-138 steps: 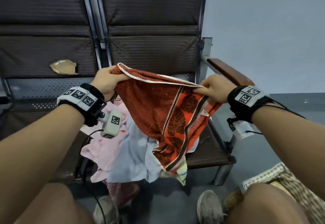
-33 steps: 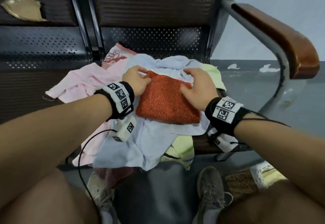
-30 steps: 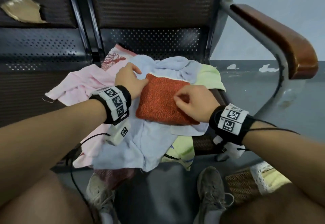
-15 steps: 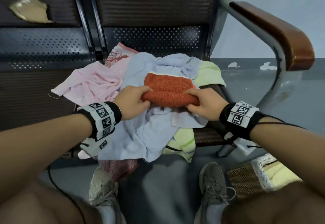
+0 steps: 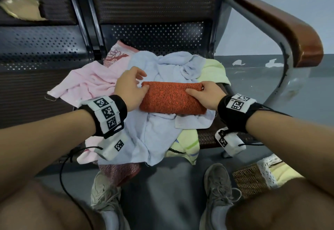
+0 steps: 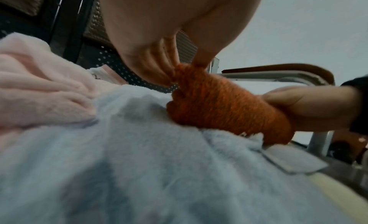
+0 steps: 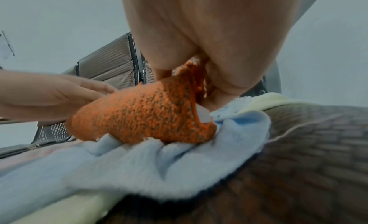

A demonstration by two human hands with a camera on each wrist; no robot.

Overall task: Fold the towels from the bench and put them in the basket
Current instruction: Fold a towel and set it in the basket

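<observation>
The left hand point(image 5: 130, 87) grips the left end of the orange towel point(image 5: 172, 98), thumb on its upper face and fingers curled against the end, as the left wrist view confirms. The right hand point(image 5: 207, 96) pinches the right end of the orange towel, thumb laid flat on top and fingers tucked behind the far edge. The orange towel is folded into a compact oblong and lies on the light blue towel point(image 5: 155, 134), touching it along its whole underside. Left of the orange towel lies a pink towel point(image 5: 86, 83); a pale yellow-green towel point(image 5: 213, 71) shows behind and to its right, and again below the blue one. All rest on the bench point(image 5: 153, 36) seat. The basket point(image 5: 251, 177) stands on the floor, below and right of the orange towel, well apart from it, beside the person's right shoe point(image 5: 218, 188).
</observation>
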